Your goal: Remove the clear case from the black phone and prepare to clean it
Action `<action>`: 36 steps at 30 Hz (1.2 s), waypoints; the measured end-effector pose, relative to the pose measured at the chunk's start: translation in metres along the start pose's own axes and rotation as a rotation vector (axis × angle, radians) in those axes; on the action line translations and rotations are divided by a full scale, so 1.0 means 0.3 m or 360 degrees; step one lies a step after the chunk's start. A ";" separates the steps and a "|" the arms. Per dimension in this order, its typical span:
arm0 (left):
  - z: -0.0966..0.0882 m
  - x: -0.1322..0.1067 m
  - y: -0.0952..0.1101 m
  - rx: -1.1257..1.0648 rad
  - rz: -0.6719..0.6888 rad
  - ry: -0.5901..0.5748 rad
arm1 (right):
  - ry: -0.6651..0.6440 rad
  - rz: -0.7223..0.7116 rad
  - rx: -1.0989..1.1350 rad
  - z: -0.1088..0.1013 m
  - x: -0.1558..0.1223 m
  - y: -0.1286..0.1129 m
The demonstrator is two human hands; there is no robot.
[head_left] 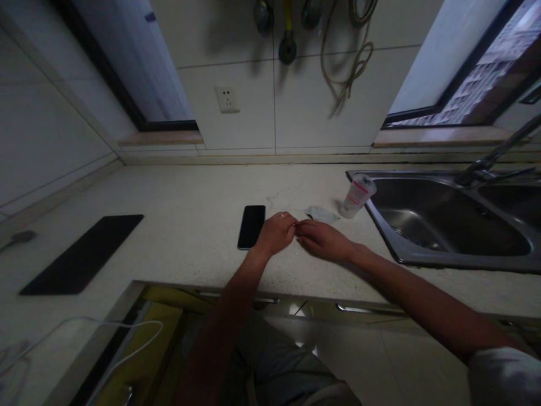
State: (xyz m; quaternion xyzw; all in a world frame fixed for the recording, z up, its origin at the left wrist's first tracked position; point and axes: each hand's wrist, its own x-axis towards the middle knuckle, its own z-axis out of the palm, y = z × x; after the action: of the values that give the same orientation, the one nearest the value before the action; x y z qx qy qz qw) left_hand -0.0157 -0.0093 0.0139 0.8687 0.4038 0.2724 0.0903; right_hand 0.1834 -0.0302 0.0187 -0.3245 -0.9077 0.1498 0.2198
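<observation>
We find the left hand [276, 234] and right hand [323, 239] half-curled, fingertips meeting near the table's [186, 197] front edge, any hold too small to tell, just beside a black smartphone [251, 226] and a crumpled white scrap [321, 214].

Left hand [275, 234] and right hand [323, 240] palm down, fingertips [295, 226] touching, 2 forearms [236, 287] angled inward
</observation>
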 end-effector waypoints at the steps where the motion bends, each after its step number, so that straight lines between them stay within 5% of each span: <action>1: -0.001 0.000 0.002 -0.0005 -0.0003 0.0004 | -0.0011 -0.0010 -0.0004 -0.001 0.001 -0.002; 14: -0.009 0.000 0.012 -0.0145 0.0034 0.0098 | 0.0150 0.0126 -0.0121 -0.024 -0.007 0.043; 23: 0.009 -0.009 0.023 -0.0101 0.0002 -0.0151 | 0.0007 0.0241 -0.0182 -0.008 0.005 -0.001; 29: 0.009 -0.006 0.018 -0.0041 0.0010 -0.0132 | 0.0020 0.0231 -0.0188 0.003 0.005 -0.017; 33: -0.018 0.000 0.003 0.0150 -0.0212 0.0056 | -0.0016 0.0186 -0.0215 0.003 0.000 -0.023; 36: -0.047 -0.006 -0.020 0.0452 -0.0690 0.0336 | -0.0054 0.0123 -0.0237 0.001 -0.001 -0.030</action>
State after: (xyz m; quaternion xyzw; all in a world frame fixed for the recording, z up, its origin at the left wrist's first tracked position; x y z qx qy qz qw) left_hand -0.0284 -0.0075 0.0227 0.7328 0.6214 0.2764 -0.0189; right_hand 0.1788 -0.0371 0.0220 -0.3723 -0.9067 0.0957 0.1738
